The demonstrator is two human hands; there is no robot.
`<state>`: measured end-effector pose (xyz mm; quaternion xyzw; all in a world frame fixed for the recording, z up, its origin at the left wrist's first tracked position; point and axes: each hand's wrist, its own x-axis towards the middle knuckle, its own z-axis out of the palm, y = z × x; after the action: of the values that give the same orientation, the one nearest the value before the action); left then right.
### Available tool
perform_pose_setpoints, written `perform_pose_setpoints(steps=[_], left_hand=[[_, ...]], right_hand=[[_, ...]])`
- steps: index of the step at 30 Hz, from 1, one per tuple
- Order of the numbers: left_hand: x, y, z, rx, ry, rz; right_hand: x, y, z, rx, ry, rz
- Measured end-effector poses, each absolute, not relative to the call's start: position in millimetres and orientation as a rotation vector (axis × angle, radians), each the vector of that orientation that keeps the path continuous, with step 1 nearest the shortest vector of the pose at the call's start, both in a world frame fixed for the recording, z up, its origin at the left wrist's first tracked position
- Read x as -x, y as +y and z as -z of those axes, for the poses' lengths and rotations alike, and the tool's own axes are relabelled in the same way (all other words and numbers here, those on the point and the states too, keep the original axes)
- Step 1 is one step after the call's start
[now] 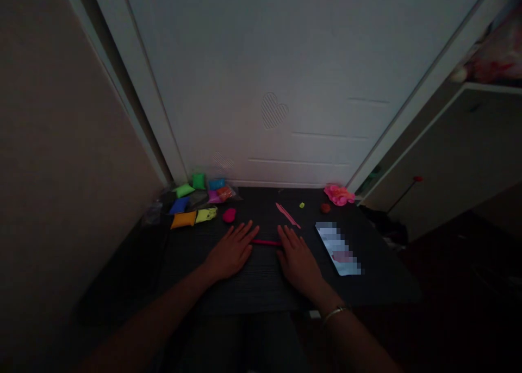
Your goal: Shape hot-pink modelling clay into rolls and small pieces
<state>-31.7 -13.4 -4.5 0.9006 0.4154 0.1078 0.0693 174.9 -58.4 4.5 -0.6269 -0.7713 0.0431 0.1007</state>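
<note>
A thin pink roll of modelling clay (pixel 267 243) lies crosswise on the dark table (pixel 261 291). My left hand (pixel 231 252) rests flat over its left end, fingers stretched out. Over the right end lies my right hand (pixel 298 259), also flat with fingers extended, a bracelet on its wrist. Both ends of the roll are hidden under the hands. Just beyond my left hand sits a rounded pink clay lump (pixel 229 215). Pink plastic modelling tools (pixel 287 215) lie beyond my right hand.
Several coloured clay packets (pixel 183 219) cluster at the back left. To the right lies a phone (pixel 337 249) with a lit, blurred screen. Behind it are a brown-red lump (pixel 325 207), a yellow-green bit (pixel 302 205) and a bright pink item (pixel 339 195). A white panel (pixel 244 79) rises behind the table.
</note>
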Motion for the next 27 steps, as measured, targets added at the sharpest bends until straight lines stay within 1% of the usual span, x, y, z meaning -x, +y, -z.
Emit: perform_pose_setpoints(steps=[3, 10, 14, 18, 23, 27], left_hand=[[33.1, -14.6, 3.0, -2.696, 1.209, -0.317], [31.4, -16.0, -1.3, -2.699, 1.149, -0.302], [31.1, -17.4, -3.0, -2.731, 1.091, -0.310], [30.8, -16.7, -2.5, -2.717, 1.074, -0.318], [30.8, -16.3, -0.7, -2.695, 1.074, -0.329], [31.0, -16.6, 1.3, -2.677, 1.100, -0.342]], right_hand=[[-185.4, -63.6, -10.6, 2.037, -2.126, -0.076], [-192.0, -64.6, -26.3, 2.124, -2.068, -0.087], [-184.2, -62.9, -36.5, 1.967, -2.151, -0.013], [-166.1, -56.5, -42.6, 1.789, -2.343, -0.127], [-144.9, -46.4, -30.5, 1.664, -2.397, -0.242], [-145.3, -45.3, -16.4, 1.563, -2.393, -0.309]])
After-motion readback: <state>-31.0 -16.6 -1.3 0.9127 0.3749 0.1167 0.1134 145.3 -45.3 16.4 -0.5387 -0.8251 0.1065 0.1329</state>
